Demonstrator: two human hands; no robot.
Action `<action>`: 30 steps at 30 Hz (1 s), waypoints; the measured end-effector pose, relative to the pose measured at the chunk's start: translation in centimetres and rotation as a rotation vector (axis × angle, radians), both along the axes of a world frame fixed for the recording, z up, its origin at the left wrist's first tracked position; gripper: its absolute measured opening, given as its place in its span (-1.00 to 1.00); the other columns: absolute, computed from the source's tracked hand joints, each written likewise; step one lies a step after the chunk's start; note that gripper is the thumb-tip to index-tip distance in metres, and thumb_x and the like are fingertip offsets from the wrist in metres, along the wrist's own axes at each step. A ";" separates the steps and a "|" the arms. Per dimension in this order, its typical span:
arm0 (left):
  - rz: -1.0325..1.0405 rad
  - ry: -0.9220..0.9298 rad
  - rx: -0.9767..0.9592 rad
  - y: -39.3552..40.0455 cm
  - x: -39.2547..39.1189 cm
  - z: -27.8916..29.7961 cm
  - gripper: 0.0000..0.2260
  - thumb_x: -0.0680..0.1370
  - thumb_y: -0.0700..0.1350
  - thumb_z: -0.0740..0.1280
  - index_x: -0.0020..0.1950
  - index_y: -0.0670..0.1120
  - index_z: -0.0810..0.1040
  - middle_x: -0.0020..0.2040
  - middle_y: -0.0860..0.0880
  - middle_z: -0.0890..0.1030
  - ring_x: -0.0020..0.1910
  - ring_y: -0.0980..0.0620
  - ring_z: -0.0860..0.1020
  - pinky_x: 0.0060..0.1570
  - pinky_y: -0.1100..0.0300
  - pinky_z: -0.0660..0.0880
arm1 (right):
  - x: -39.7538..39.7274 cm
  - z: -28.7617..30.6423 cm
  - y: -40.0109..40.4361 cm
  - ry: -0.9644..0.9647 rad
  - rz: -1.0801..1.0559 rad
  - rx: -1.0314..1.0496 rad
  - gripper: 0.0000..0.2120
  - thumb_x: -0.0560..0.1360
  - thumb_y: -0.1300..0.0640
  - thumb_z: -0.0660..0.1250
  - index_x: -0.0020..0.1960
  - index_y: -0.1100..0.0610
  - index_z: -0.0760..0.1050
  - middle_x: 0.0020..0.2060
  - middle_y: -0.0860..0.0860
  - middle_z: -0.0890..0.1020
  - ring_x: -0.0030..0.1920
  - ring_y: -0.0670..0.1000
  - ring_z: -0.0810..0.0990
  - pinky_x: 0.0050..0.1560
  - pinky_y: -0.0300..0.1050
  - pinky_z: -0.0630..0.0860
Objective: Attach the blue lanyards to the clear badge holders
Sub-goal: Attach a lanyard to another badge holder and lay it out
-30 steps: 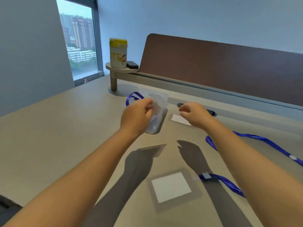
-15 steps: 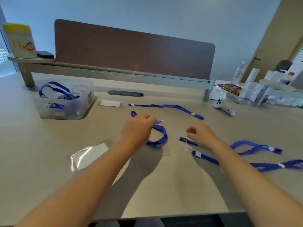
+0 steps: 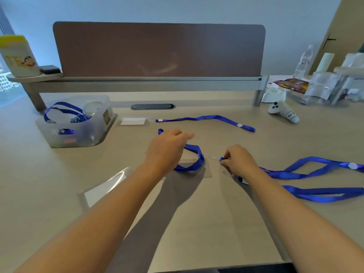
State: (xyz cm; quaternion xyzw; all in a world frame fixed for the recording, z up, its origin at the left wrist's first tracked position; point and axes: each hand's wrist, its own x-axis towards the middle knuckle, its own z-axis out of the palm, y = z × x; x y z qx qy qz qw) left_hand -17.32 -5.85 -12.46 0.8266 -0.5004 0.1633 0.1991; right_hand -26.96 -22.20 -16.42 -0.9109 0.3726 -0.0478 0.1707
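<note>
Lanyard clip end (image 3: 222,159) was pinched in the right hand (image 3: 239,161) fingertips, pointing left at the clear badge holder (image 3: 197,170) lying flat just beside it, while the left hand (image 3: 167,149) hovered loosely curled over that holder, grip unclear.

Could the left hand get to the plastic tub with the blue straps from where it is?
Probably yes: the left hand has bare table between it and the tub, nothing blocking.

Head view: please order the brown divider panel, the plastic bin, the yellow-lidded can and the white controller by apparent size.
1. brown divider panel
2. plastic bin
3. yellow-lidded can
4. white controller

The can stands farther away than the bin, so true sizes are unsure.
</note>
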 end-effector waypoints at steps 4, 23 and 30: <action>0.045 0.049 -0.089 -0.4 0.5 0.3 -0.70 0.60 -0.23 0.10 0.30 -0.11 0.45 0.21 -0.08 0.57 0.09 -0.06 0.54 -0.09 0.20 0.44 | 0.4 0.6 -0.7 -0.178 -0.037 0.046 -0.84 0.50 0.26 0.23 -0.24 0.12 0.34 -0.19 0.07 0.49 -0.17 0.04 0.44 -0.26 -0.18 0.35; 0.040 1.028 -0.574 -0.4 -0.3 3.9 -0.73 0.61 -0.23 0.06 0.27 -0.11 0.41 0.06 -0.03 0.41 0.06 0.00 0.39 0.08 0.06 0.41 | 3.2 8.7 5.1 -0.580 0.245 0.090 -0.74 0.56 0.15 0.18 0.01 0.33 0.54 -0.23 0.11 0.52 -0.21 0.03 0.47 -0.27 -0.18 0.38; 0.053 1.008 -0.623 0.6 -0.2 4.1 -0.70 0.60 -0.26 0.11 0.30 -0.16 0.44 0.22 -0.09 0.47 0.18 -0.02 0.40 0.21 0.03 0.39 | 3.8 9.3 6.8 -0.509 0.260 0.083 -0.65 0.53 0.10 0.23 -0.06 0.40 0.58 -0.18 0.35 0.61 -0.27 0.08 0.44 -0.19 -0.08 0.41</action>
